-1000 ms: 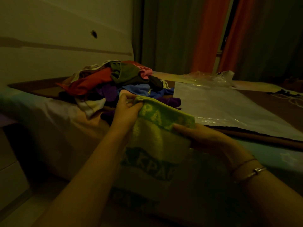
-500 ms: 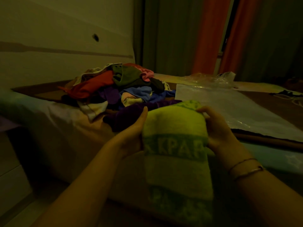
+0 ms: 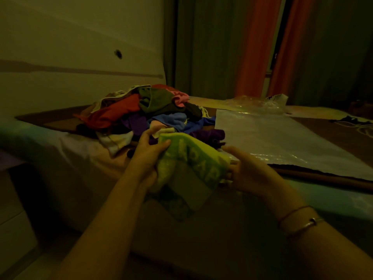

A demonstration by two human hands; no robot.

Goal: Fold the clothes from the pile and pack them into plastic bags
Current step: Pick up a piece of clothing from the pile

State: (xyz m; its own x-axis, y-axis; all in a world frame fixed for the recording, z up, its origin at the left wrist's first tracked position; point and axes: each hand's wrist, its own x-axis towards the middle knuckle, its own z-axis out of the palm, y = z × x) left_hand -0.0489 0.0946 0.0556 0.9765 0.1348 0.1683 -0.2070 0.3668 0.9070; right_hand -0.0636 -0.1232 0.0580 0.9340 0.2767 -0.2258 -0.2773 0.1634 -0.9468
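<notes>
A single head-worn wide-angle camera looks forward and down from above and behind the person's forearms, close to both hands. The left hand and right hand sit at lower centre of the view; the bed extends beyond them, with curtains in the far background. No second view is provided.

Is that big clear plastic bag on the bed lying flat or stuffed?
Flat: the plastic bag lies spread on the bed, no bulge showing.
</notes>
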